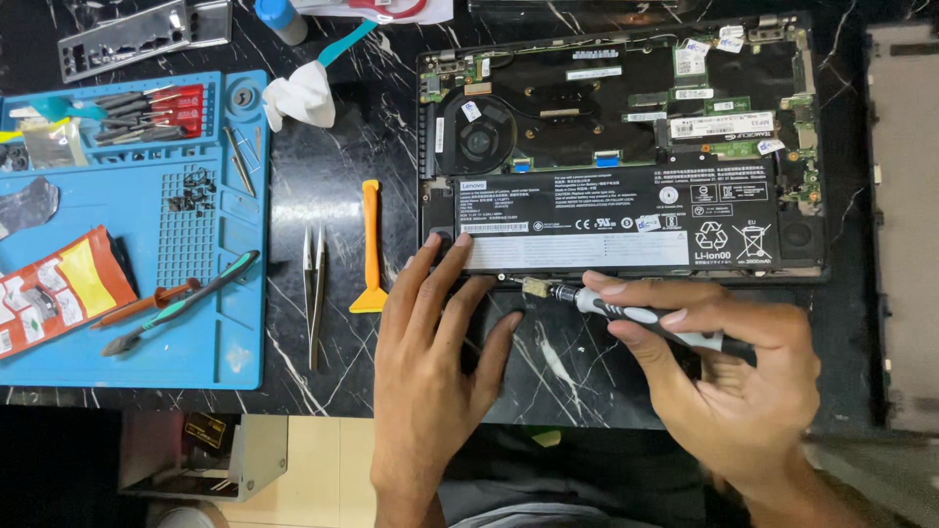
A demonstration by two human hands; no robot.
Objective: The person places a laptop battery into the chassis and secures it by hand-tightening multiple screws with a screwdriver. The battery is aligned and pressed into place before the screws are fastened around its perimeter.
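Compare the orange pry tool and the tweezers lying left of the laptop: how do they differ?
The orange pry tool is plastic-looking with a wide flat blade; the tweezers are slim bare metal, two prongs ending in fine points. The pry tool lies nearer the left hand. Both lie untouched on the marble table, lengthwise.

A black marble-patterned surface (558, 376) with white veins is seen. On it are laid an opened laptop (626, 147), a blue mat (230, 342), tweezers (315, 288), an orange pry tool (370, 249) and a metal plate (142, 34).
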